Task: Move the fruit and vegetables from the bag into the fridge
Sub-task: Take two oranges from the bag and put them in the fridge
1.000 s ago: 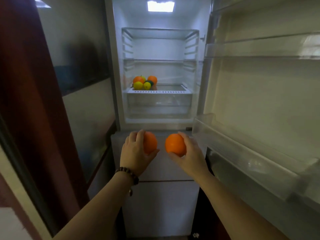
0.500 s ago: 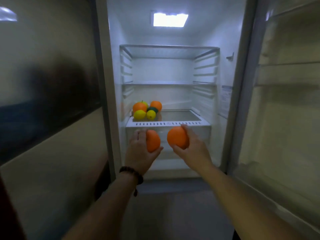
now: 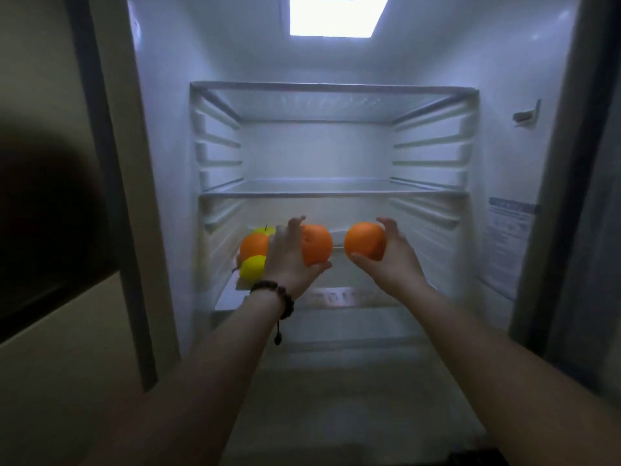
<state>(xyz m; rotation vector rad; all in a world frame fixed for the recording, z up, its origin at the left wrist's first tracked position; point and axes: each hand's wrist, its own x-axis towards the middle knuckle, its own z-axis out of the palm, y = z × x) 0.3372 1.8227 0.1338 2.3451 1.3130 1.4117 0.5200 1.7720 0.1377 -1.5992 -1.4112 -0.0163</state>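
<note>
My left hand (image 3: 288, 260) grips an orange (image 3: 317, 244) inside the open fridge, just above the lowest shelf (image 3: 339, 294). My right hand (image 3: 391, 260) holds a second orange (image 3: 364, 240) at the same height, a little to the right. Behind my left hand a small pile of fruit lies at the shelf's left: an orange (image 3: 254, 245), a lemon (image 3: 252, 266) and a yellow-green apple (image 3: 264, 230) partly hidden. The bag is out of view.
Two glass shelves (image 3: 332, 190) above hold nothing. A clear drawer (image 3: 336, 331) sits under the lowest shelf. The fridge's side wall (image 3: 158, 196) stands at the left and the open door's edge (image 3: 598, 196) at the right. The lamp (image 3: 336, 15) is lit overhead.
I have come closer to the fridge. Both hands have moved forward and up, carrying the oranges from in front of the drawer into the compartment above the lowest shelf.
</note>
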